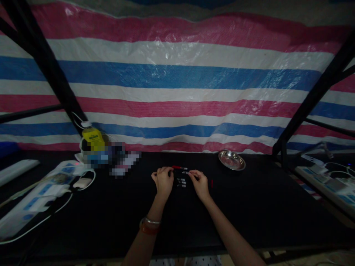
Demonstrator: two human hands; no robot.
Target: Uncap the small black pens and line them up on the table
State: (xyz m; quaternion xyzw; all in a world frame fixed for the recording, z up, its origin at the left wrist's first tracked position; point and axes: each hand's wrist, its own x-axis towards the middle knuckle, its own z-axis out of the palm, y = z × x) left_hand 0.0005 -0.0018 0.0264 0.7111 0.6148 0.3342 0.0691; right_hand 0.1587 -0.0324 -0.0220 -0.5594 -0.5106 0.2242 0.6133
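My left hand [164, 180] is closed, with its fingertips at the left end of a slim red piece with a silvery tip [179, 167]. Whatever sits between those fingers is too small and dark to make out. My right hand [200, 183] pinches the end of a small silvery piece [185, 172] just below the red one. Between my hands, several similar small silvery pieces [181, 181] lie one below another on the black table [188, 221]. To the right of my right hand lies a short red piece [212, 183].
A round metal dish [232, 160] stands at the back right. On the left are a yellow bottle [94, 138], a white power strip [36, 199] and loose cables. More white electrical gear [324, 184] lies far right. Black frame bars [307, 96] and a striped sheet [177, 77] bound the back.
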